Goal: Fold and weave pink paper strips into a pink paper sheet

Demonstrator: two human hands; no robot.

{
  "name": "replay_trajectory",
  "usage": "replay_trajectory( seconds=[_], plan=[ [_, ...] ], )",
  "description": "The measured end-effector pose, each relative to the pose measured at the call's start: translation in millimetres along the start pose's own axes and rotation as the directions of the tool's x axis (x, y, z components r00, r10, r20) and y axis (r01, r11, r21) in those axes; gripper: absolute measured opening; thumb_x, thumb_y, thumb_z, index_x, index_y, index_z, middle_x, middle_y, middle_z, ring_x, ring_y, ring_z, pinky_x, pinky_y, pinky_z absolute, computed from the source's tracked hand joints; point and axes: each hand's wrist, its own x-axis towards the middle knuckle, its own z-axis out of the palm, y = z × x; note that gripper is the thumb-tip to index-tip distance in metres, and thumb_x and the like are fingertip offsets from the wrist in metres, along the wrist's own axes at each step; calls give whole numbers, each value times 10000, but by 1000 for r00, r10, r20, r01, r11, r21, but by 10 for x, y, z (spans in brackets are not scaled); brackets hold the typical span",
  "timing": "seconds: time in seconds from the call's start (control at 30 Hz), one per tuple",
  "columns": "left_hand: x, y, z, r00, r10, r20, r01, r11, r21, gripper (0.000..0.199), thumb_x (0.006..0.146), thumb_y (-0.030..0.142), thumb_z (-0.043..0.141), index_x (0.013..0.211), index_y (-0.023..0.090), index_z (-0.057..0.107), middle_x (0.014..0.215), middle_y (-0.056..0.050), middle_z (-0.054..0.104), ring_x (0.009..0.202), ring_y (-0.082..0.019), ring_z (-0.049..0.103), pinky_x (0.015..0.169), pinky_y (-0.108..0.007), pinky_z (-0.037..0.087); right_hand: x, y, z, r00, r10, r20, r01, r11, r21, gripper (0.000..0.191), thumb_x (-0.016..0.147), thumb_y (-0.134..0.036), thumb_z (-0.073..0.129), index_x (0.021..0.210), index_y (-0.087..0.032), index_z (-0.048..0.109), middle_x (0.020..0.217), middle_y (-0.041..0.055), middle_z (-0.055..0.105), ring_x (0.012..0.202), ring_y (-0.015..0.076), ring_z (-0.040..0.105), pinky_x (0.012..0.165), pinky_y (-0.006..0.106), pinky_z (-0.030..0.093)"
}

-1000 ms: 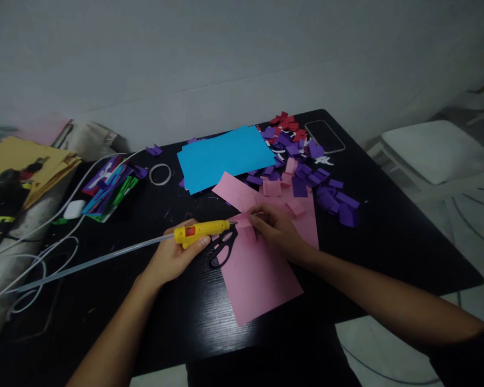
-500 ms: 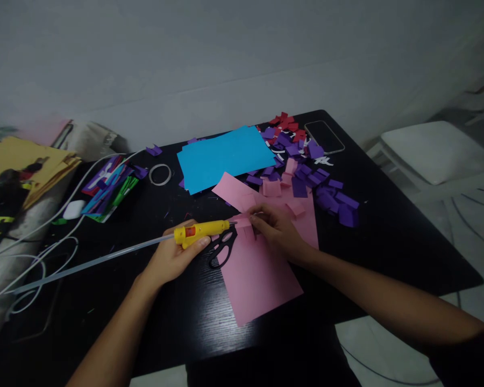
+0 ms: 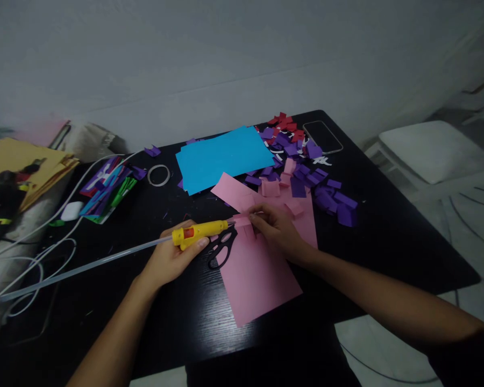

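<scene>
My left hand (image 3: 176, 257) is closed round a yellow glue gun (image 3: 199, 232), whose long clear glue stick (image 3: 105, 260) sticks out to the left. The gun's tip points right, close to a small pink paper piece (image 3: 242, 220). My right hand (image 3: 275, 228) pinches that piece at its right side. Below both lies a pink sheet (image 3: 262, 285) on the black table. Black-handled scissors (image 3: 222, 251) rest partly on the sheet, under the gun; their blades are hard to see. A pink strip (image 3: 232, 191) slants away behind the pinched piece.
Blue sheets (image 3: 226, 158) lie at the back, beside scattered purple paper pieces (image 3: 326, 199) and red ones (image 3: 286, 123). A phone-shaped frame (image 3: 322, 136) is at the far right corner. Left stand a tape ring (image 3: 158, 175), coloured paper bundles (image 3: 108, 188) and white cables (image 3: 36, 263).
The whole view has shifted very slightly. Both hands, the glue gun and the pinched paper piece keep nearly the same places.
</scene>
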Motion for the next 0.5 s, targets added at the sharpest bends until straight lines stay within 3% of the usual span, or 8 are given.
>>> replay_trajectory(
  seconds=[0.2,0.37,0.5],
  plan=[
    [12,39,1,1000,28,-8,-28,1000,-1,169,957,321,667,864,180,662,733,19,584,578,-103,503,502,-213,376,10,12,4,1000,-10,-2,10,1000,2,160,934,-356,637,968,-201,658,697,-16,628,608,134,585,571,273,466],
    [3,32,4,1000,-1,1,1,1000,-26,149,944,335,706,968,187,708,837,-12,673,679,-133,591,585,-224,455,20,17,6,1000,-20,-5,20,1000,18,179,925,-365,670,959,-189,670,692,-15,642,602,129,592,557,260,465],
    [10,49,16,1000,14,-26,-15,1000,-25,172,944,355,700,934,183,705,818,-17,664,665,-137,571,588,-238,455,19,24,8,1000,-24,0,24,999,22,188,919,-374,682,953,-189,686,737,8,676,634,138,610,574,265,487]
  ],
)
